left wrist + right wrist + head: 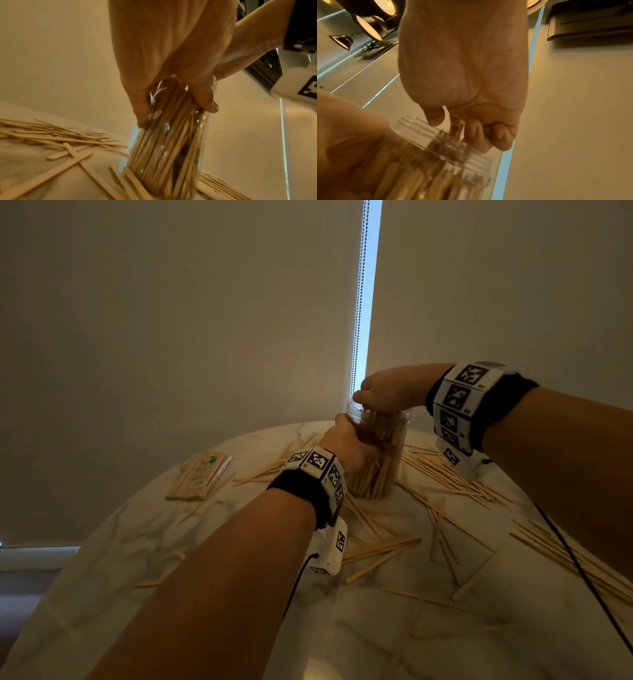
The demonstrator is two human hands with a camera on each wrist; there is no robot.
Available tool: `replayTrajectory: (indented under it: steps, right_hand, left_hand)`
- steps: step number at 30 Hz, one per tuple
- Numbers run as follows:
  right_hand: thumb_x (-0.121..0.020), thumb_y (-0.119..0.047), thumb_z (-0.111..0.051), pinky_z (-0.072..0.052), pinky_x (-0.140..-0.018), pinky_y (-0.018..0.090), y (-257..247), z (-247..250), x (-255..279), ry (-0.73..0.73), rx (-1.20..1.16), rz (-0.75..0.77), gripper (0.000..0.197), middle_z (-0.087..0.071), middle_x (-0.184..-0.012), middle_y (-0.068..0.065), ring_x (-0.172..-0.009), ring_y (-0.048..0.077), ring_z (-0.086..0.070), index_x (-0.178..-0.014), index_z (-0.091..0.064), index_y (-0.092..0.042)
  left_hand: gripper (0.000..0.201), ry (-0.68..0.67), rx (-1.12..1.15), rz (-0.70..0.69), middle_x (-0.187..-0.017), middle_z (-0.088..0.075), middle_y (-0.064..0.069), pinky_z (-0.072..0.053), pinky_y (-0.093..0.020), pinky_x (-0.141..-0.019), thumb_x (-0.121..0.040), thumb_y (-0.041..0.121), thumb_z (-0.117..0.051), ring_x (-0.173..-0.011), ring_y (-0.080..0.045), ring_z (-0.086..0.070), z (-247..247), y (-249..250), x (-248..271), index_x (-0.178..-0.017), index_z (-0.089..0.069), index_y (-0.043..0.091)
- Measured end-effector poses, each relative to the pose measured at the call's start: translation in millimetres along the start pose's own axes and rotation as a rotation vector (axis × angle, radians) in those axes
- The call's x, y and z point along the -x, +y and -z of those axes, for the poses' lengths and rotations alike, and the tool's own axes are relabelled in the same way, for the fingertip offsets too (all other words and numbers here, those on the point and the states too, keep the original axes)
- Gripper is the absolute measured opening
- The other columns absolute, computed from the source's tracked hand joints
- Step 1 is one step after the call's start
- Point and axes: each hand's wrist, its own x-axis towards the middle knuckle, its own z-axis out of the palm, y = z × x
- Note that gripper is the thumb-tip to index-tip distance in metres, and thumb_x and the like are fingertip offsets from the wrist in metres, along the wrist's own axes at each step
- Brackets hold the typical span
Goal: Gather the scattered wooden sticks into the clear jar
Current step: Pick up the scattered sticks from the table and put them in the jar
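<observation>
A clear jar point(380, 460) packed with upright wooden sticks stands at the back middle of the round table point(239, 594). My left hand point(346, 446) grips the jar's side, thumb and fingers wrapped around it point(173, 105). My right hand point(383, 392) is over the jar's threaded mouth point(453, 151), fingers curled down and pinching a few sticks point(456, 127) at the opening. Many loose sticks point(442, 474) lie scattered on the table around the jar, in front of it point(376, 556) and along the right edge point(561, 556).
A clear-wrapped packet of sticks point(200, 475) lies at the table's left. Black cables point(575, 563) run from both wrist cameras across the table. A blind with a bead chain point(359, 302) hangs close behind the jar.
</observation>
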Motion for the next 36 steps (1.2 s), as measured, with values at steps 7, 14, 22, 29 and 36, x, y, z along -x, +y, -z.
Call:
replayTrajectory:
  steps: [7,14,22,29,36]
  right_hand:
    - [-0.105,-0.047,-0.035,-0.041,-0.089,0.035,16.0,7.4,43.2,0.219,-0.184,-0.002,0.048,-0.066,-0.117,0.008,-0.105,0.023,-0.058,-0.119,-0.066,-0.014]
    - [-0.099,-0.05,-0.051,-0.05,-0.073,0.034,77.4,-37.8,136.9,0.111,-0.322,-0.207,0.039,-0.07,-0.091,0.002,-0.083,0.019,-0.063,-0.103,-0.069,-0.015]
    - [-0.087,-0.064,-0.059,-0.038,-0.107,0.035,136.8,-111.6,232.2,-0.316,-0.231,-0.547,0.086,-0.045,-0.15,0.009,-0.132,0.028,-0.048,-0.149,-0.04,-0.008]
    - [-0.08,-0.07,-0.064,-0.048,-0.072,0.029,146.8,-147.4,211.8,-0.288,-0.17,-0.486,0.062,-0.068,-0.07,0.003,-0.069,0.017,-0.064,-0.069,-0.066,-0.009]
    - [-0.089,-0.026,-0.06,-0.047,-0.066,0.027,63.8,-136.4,208.5,-0.262,-0.07,-0.254,0.019,-0.064,-0.084,0.004,-0.08,0.021,-0.063,-0.087,-0.065,-0.008]
  left_hand:
    - [0.09,-0.022,-0.144,-0.03,-0.108,-0.072,0.008,-0.055,-0.035,-0.088,-0.054,0.078,-0.077,-0.099,-0.012,-0.067,1.7,-8.6,5.7,-0.124,-0.065,0.023]
    - [0.066,-0.029,-0.431,0.049,-0.129,-0.065,-0.006,-0.043,-0.032,-0.1,-0.081,0.054,-0.075,-0.118,-0.022,-0.058,49.8,-18.7,72.2,-0.128,-0.065,0.01]
    - [0.065,-0.106,-0.762,0.245,-0.128,-0.065,-0.004,-0.041,-0.03,-0.093,-0.081,0.064,-0.066,-0.111,-0.02,-0.057,121.7,-61.7,167.2,-0.122,-0.067,0.013]
    - [0.099,-0.156,-0.921,0.385,-0.131,-0.061,-0.009,-0.046,-0.034,-0.098,-0.066,0.087,-0.057,-0.118,-0.026,-0.057,131.6,-93.5,220.3,-0.133,-0.06,0.014]
    - [0.07,-0.175,-0.84,0.186,-0.125,-0.058,-0.006,-0.05,-0.033,-0.09,-0.075,0.07,-0.07,-0.107,-0.023,-0.058,72.1,-71.4,218.6,-0.128,-0.059,0.024]
